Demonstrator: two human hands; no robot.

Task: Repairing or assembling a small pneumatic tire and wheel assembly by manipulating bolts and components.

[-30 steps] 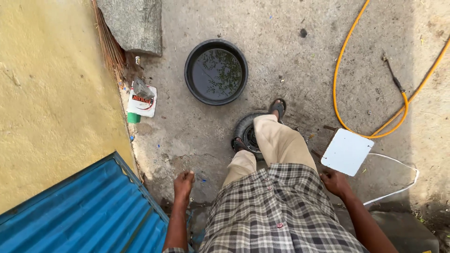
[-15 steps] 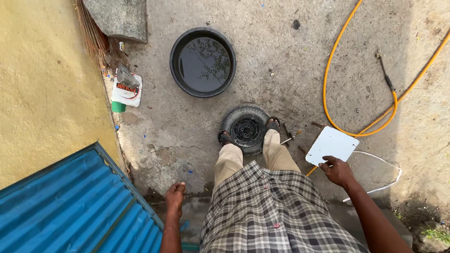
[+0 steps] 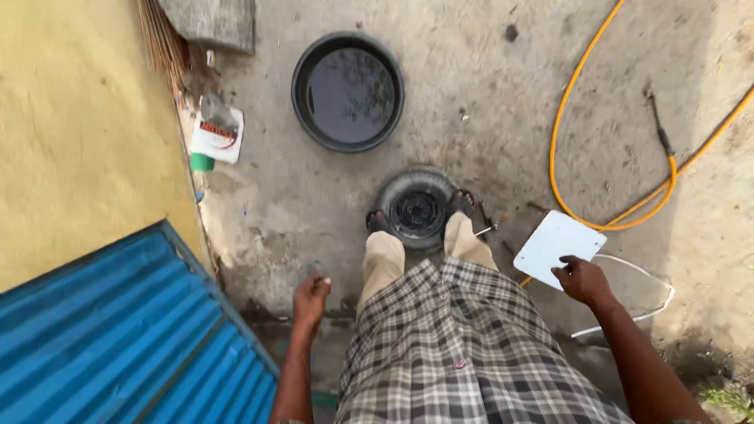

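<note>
At the far left a yellow wall [image 3: 78, 141] is seen, with one blue corrugated sheet [image 3: 118, 338] leaning below it. At the foot of the wall one bundle of broom straws [image 3: 161, 47], one white packet with a red mark [image 3: 217, 137] and one small green cap [image 3: 202, 162] are found on the concrete ground [image 3: 487, 102]. One grey stone slab [image 3: 212, 20] lies at the top edge.

The left hand [image 3: 312, 298] is held low beside the left leg, its fingers loosely curled inward; nothing is gripped in it. Further up, one round black basin [image 3: 348, 90] filled with dark water is set on the ground.

In the middle, one small black tyre [image 3: 416, 210] lies flat on the ground between the two feet, which are planted against its left and right edges. Its tread is dusty and grey, and a dark hub with a ring of small holes is shown at its centre. A checked shirt and light trousers are worn.

To the right, one white rectangular board [image 3: 556, 246] is held by its lower corner in the right hand [image 3: 583, 279], the fingers being closed on its edge. One yellow hose [image 3: 620, 157] is looped across the ground beyond it, and one thin white cord [image 3: 644, 298] curves just beneath the board.
</note>
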